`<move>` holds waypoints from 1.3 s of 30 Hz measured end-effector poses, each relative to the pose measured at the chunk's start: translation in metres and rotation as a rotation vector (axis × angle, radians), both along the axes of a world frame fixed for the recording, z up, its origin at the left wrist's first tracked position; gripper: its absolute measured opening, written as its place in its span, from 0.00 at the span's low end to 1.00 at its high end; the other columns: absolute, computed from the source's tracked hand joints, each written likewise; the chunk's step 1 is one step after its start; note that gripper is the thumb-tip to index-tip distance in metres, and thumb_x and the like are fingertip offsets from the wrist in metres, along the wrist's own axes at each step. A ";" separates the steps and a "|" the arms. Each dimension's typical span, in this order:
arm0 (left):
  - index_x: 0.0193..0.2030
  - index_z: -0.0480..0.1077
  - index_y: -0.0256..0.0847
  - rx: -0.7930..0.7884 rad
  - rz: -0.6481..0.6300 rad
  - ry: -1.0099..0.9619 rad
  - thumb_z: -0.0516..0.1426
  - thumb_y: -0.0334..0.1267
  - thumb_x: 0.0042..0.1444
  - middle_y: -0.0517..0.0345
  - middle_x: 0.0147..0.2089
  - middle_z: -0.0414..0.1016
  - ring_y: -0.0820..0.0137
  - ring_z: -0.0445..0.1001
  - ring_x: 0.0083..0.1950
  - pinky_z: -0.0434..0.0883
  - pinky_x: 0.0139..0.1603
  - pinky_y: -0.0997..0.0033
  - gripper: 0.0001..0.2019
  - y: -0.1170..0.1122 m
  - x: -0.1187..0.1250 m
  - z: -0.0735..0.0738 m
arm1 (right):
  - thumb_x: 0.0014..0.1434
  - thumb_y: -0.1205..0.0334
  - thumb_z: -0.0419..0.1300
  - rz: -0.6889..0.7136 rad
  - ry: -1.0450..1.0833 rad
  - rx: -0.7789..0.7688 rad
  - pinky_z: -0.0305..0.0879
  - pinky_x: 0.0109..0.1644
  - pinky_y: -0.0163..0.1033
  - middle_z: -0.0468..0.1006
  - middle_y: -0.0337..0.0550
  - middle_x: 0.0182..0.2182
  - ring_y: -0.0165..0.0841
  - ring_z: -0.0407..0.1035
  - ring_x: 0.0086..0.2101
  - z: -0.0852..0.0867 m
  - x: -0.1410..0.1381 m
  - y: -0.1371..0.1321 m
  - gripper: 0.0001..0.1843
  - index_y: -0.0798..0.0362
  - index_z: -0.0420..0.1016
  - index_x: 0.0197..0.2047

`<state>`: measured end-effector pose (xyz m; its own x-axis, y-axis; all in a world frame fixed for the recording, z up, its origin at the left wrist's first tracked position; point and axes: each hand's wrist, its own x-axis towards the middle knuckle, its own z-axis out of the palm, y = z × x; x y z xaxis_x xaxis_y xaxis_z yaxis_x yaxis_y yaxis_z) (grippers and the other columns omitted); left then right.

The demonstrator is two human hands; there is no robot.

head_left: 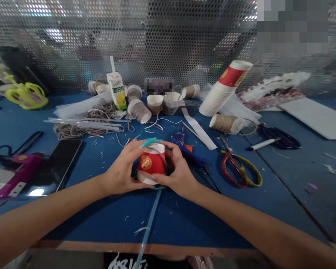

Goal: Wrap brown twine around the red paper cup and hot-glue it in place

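Note:
Both my hands hold a red-and-white paper cup (150, 163) upside down over the blue table (100, 209). My left hand (125, 169) wraps its left side, with the fingers curled over the top. On the right side, my right hand (177, 172) cups it, thumb pressed near the bottom edge. A pale string or strip (160, 152) loops around the cup's upper part. A long translucent glue stick (149, 226) runs from under the cup toward the table's near edge.
Red-and-yellow scissors (239, 170) and a blue glue gun (189, 151) lie right of my hands. A black phone (57, 164) lies left. Behind are twine-wrapped cups (140, 111), loose twine (84, 119), a drink carton (116, 90), stacked cups (222, 91) and a marker (261, 144).

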<state>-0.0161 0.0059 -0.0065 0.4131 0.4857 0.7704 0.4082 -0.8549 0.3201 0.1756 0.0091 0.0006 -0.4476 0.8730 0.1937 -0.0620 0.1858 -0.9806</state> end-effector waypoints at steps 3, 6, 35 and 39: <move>0.68 0.44 0.46 -0.031 0.007 0.070 0.65 0.46 0.49 0.43 0.58 0.69 0.54 0.68 0.60 0.62 0.61 0.44 0.45 -0.001 -0.001 0.002 | 0.45 0.55 0.71 -0.015 -0.014 0.077 0.71 0.52 0.50 0.71 0.49 0.50 0.40 0.71 0.49 -0.002 0.001 -0.001 0.39 0.46 0.52 0.54; 0.68 0.45 0.46 0.004 0.029 0.039 0.66 0.45 0.47 0.43 0.56 0.70 0.54 0.69 0.59 0.65 0.58 0.47 0.46 0.000 0.000 0.004 | 0.53 0.51 0.65 -0.128 -0.075 0.266 0.69 0.52 0.51 0.66 0.52 0.52 0.41 0.67 0.51 -0.002 0.004 0.001 0.31 0.47 0.54 0.53; 0.68 0.46 0.51 -0.138 -0.053 -0.079 0.70 0.41 0.41 0.43 0.61 0.61 0.53 0.66 0.61 0.70 0.56 0.46 0.51 0.000 -0.002 -0.011 | 0.63 0.51 0.51 0.014 -0.174 0.226 0.59 0.26 0.35 0.65 0.35 0.24 0.26 0.59 0.24 0.033 0.016 -0.002 0.13 0.51 0.64 0.33; 0.66 0.51 0.45 -0.187 -0.023 -0.089 0.70 0.41 0.41 0.43 0.58 0.64 0.53 0.68 0.58 0.70 0.56 0.46 0.47 -0.002 0.000 -0.007 | 0.59 0.54 0.58 -0.004 -0.237 0.263 0.56 0.24 0.33 0.62 0.32 0.22 0.24 0.55 0.22 0.034 0.014 -0.003 0.14 0.51 0.62 0.28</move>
<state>-0.0163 0.0035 -0.0131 0.3598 0.6149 0.7017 0.3523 -0.7859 0.5081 0.1896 0.0063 0.0350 -0.5034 0.8091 0.3031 0.1634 0.4337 -0.8861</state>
